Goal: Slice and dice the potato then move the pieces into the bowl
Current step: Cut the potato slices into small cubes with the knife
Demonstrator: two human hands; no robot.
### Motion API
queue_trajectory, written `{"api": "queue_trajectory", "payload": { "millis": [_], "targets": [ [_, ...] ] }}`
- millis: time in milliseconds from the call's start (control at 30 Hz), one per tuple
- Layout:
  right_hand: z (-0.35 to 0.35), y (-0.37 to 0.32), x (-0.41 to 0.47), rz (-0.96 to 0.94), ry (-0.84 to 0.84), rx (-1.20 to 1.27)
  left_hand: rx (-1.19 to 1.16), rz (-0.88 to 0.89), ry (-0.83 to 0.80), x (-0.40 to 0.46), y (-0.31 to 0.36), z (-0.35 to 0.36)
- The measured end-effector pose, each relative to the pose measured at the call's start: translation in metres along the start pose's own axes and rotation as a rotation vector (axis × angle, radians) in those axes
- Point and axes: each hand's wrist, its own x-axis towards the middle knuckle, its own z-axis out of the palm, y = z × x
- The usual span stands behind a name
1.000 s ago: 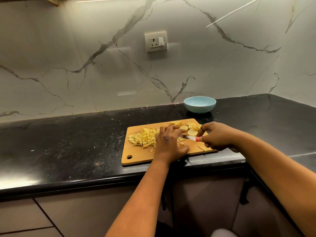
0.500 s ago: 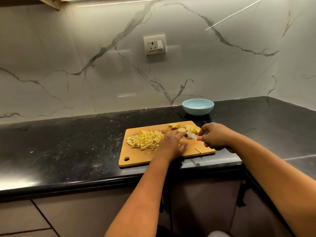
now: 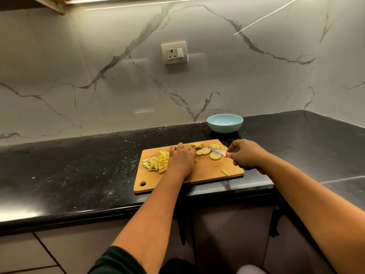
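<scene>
The left hand (image 3: 182, 159) lies flat, fingers out, on the wooden cutting board (image 3: 207, 171), touching the potato cubes (image 3: 157, 162) at its 9 o'clock. The right hand (image 3: 246, 154) grips a small knife (image 3: 218, 150) over the potato slices (image 3: 206, 151). The blue bowl (image 3: 224, 123) sits at 12 o'clock from the board.

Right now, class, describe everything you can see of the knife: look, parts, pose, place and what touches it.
The knife is small, with a short, pointed, silvery blade and a red handle, mostly hidden. The right hand grips the handle. The blade points left and away, held low over the round potato slices on the wooden cutting board; whether it touches a slice cannot be told. The left hand is apart from it.
</scene>
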Motion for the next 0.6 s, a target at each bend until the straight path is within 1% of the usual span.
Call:
{"api": "queue_trajectory", "payload": {
  "millis": [100, 200, 267, 367, 433, 500, 567, 600],
  "targets": [
    [0.0, 0.0, 0.001, -0.014, 0.016, 0.016, -0.016, -0.095, 0.091, -0.006, -0.014, 0.001],
    [0.0, 0.0, 0.002, -0.029, 0.03, 0.016, -0.156, -0.18, 0.223, -0.01, -0.016, 0.0],
    [0.0, 0.0, 0.003, -0.037, 0.039, 0.02, -0.206, -0.215, 0.251, -0.012, -0.013, -0.003],
    [-0.001, 0.001, 0.004, -0.04, 0.048, 0.02, -0.258, -0.199, 0.254, -0.012, -0.004, -0.005],
    [-0.002, 0.001, 0.004, -0.041, 0.061, 0.02, -0.39, -0.105, 0.229, -0.015, 0.007, -0.008],
    [-0.003, 0.002, 0.003, -0.043, 0.07, 0.022, -0.481, 0.089, 0.125, -0.02, 0.025, -0.011],
    [-0.003, 0.002, 0.003, -0.042, 0.076, 0.022, -0.443, 0.246, -0.009, -0.024, 0.044, -0.01],
    [-0.003, 0.001, 0.002, -0.042, 0.077, 0.019, -0.437, 0.28, -0.052, -0.025, 0.051, -0.009]
  ]
}}
